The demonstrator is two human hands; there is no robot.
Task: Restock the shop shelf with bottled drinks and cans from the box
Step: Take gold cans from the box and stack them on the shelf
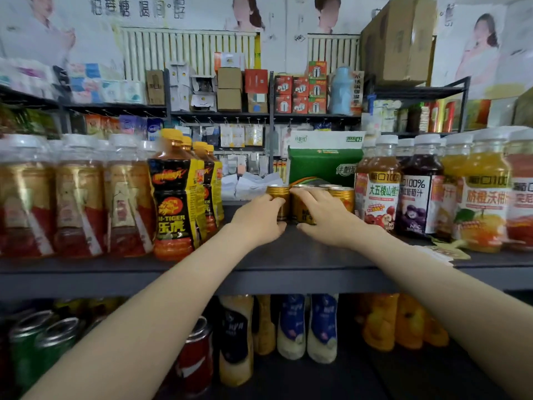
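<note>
Several gold cans stand in a cluster on the dark shelf board (288, 255), in the gap between the bottle rows. My left hand (259, 219) grips the leftmost gold can (279, 194), fingers curled round its side. Beside it, my right hand (326, 216) wraps round a second gold can (300, 210). Two more gold cans (341, 196) stand just behind and right of it. No supply box shows in this view.
Yellow-capped tiger drink bottles (176, 197) and white-capped tea bottles (78, 197) fill the shelf's left. Juice bottles (418, 192) fill the right. A green carton (324, 166) stands behind the cans. Bottles and cans (291, 327) sit on the shelf below.
</note>
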